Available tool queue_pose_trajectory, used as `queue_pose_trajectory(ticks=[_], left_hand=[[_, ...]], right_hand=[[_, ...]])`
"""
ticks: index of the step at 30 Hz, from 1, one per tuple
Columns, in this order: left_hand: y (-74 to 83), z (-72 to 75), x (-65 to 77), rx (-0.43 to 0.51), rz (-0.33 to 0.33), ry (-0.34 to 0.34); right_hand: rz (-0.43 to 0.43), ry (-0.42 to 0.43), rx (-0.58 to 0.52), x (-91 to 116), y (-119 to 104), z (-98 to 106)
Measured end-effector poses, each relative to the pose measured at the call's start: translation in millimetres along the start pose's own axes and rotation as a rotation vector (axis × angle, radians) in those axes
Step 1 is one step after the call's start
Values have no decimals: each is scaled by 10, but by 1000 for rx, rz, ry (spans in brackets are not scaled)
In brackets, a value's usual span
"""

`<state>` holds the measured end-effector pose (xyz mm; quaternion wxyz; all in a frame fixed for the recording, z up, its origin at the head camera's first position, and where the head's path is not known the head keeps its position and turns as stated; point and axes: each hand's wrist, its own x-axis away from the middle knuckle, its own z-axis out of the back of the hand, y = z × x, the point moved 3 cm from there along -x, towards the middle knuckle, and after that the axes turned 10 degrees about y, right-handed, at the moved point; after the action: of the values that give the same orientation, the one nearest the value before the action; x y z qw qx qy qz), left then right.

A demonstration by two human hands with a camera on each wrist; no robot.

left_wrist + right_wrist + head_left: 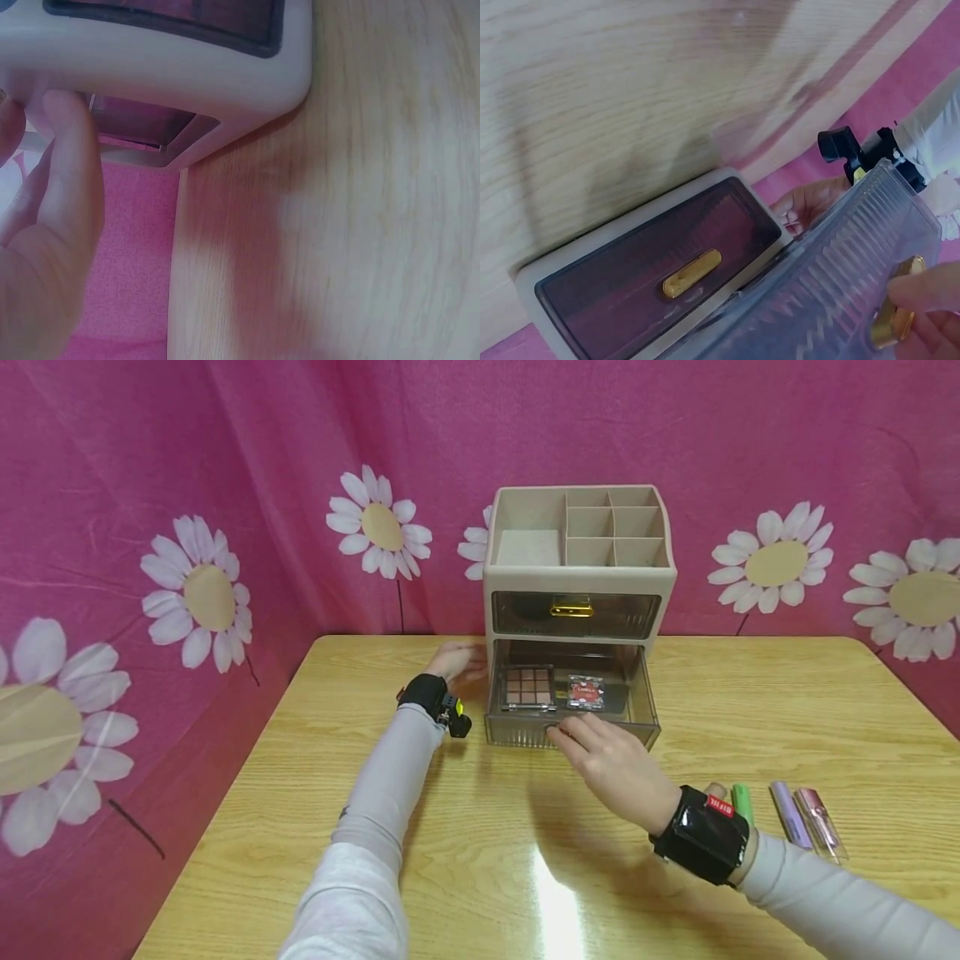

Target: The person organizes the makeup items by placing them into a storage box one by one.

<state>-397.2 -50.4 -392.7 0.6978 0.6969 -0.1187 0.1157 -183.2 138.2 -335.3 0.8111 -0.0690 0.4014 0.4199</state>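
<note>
A beige desktop organizer (pixel 510 575) stands toward the table's back, its clear lower drawer (pixel 517 733) pulled out. In that drawer lie an eyeshadow palette (pixel 528 687) with several brown pans and a small red-patterned compact (pixel 586 692). My right hand (pixel 615 768) is at the drawer's front, and the right wrist view shows thumb and fingers pinching its gold handle (pixel 889 326). My left hand (pixel 455 662) rests along the organizer's left side, fingers extended. Above, the dark upper drawer (pixel 517 612) is closed, with its own gold handle (pixel 572 610).
Right of my right wrist, a green tube (pixel 742 800), a purple tube (pixel 791 814) and a pink clear-ended tube (pixel 821 822) lie on the wooden table (pixel 300 777). A beige item (pixel 715 790) is partly hidden by the wristband. A pink daisy curtain (pixel 465 427) hangs behind.
</note>
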Motion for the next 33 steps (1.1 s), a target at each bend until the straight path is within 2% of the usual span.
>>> queue_pose_trajectory(ticks=[10, 21, 33], left_hand=[[-10, -1, -8, -7, 9, 15], [-10, -4, -7, 8, 13, 23], [-15, -5, -4, 39, 23, 6]], right_hand=[[-43, -16, 24, -79, 231, -45], [-93, -69, 13, -187, 459, -189], [-117, -77, 26, -274, 701, -376]])
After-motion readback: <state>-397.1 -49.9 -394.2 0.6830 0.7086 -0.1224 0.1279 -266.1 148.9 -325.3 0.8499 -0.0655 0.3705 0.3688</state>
